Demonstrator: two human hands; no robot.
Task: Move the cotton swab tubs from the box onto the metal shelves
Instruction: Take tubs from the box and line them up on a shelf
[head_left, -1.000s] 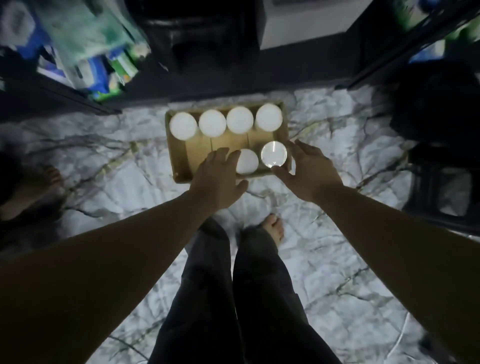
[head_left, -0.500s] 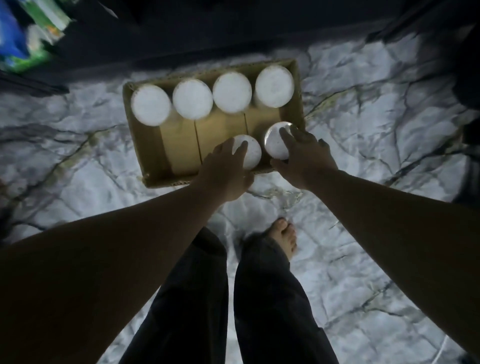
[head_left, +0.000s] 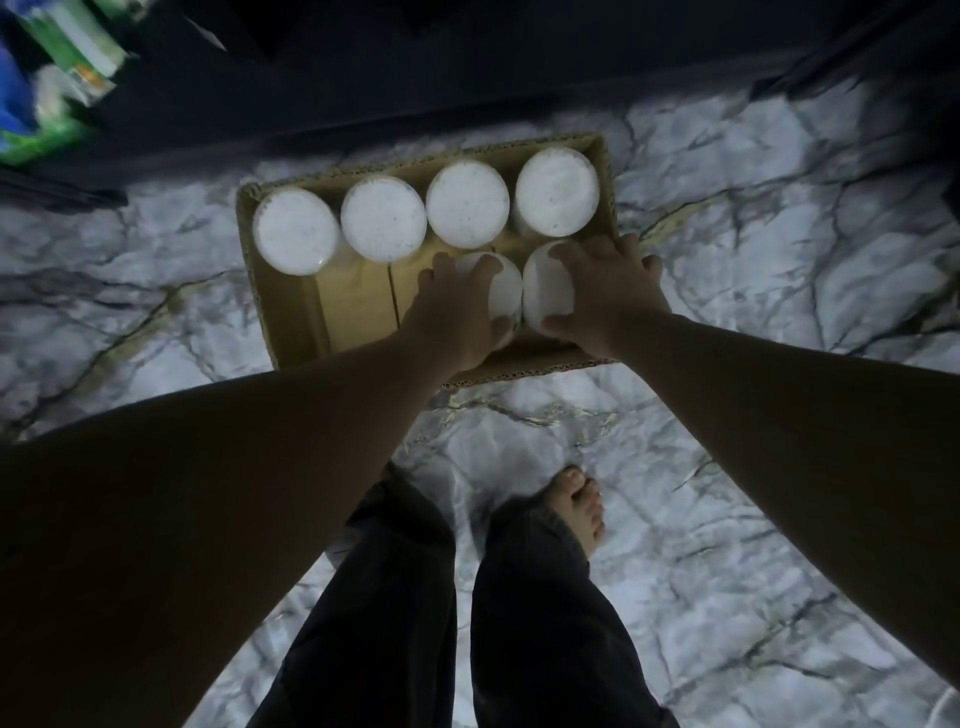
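Six cotton swab tubs upright in cardboard box (head_left: 291, 312) on marble floor (head_left: 753, 270): four along far wall, two at near right corner. Left hand (head_left: 457, 312) draped over near-left tub (head_left: 506, 291), right hand (head_left: 602, 291) over near-right tub (head_left: 545, 296); each grip curled around its lid for simultaneous top lift. Metal shelves not identifiable.
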